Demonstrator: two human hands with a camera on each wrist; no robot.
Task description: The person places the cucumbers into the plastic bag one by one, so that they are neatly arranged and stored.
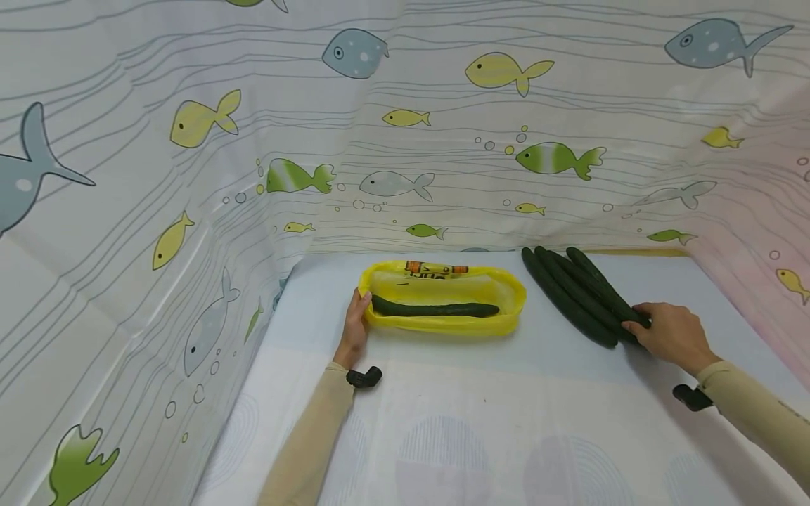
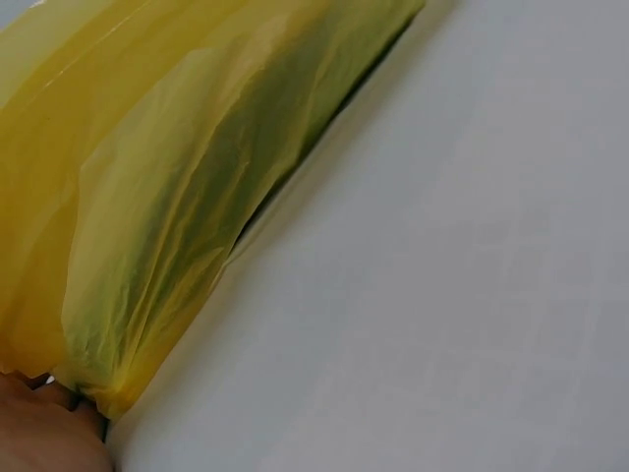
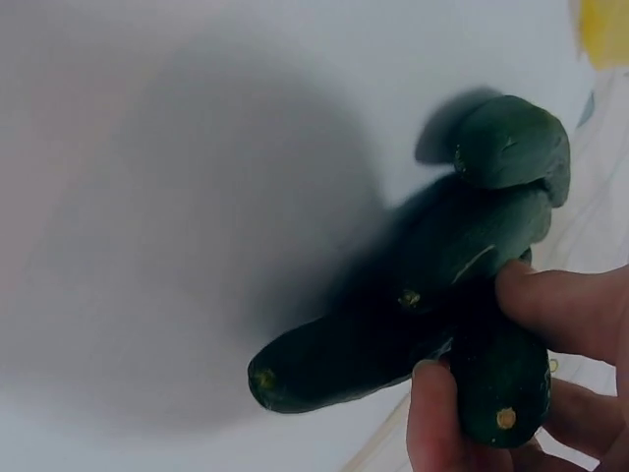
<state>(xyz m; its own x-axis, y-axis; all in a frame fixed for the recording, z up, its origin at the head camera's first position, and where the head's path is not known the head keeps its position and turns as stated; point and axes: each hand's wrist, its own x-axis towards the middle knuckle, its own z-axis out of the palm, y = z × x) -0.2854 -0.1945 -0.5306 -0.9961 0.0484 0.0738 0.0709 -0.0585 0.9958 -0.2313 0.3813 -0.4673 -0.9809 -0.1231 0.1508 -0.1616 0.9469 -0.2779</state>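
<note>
A yellow plastic bag [image 1: 443, 324] lies on the table with its mouth spread wide, and one dark green cucumber [image 1: 436, 310] lies lengthwise inside. My left hand [image 1: 356, 327] grips the bag's left end; in the left wrist view the cucumber shows through the thin yellow film. To the right of the bag, several cucumbers [image 1: 563, 301] lie side by side in a slanted bunch. My right hand [image 1: 673, 336] pinches the near end of the rightmost cucumber [image 3: 501, 383] between thumb and fingers. That end sits raised over its neighbours.
The table [image 1: 443, 407] has a pale cover with faint round patterns. A hanging sheet [image 1: 443, 154] printed with fish surrounds it at the back and sides. Dark wrist cameras [image 1: 365, 377] sit on both wrists.
</note>
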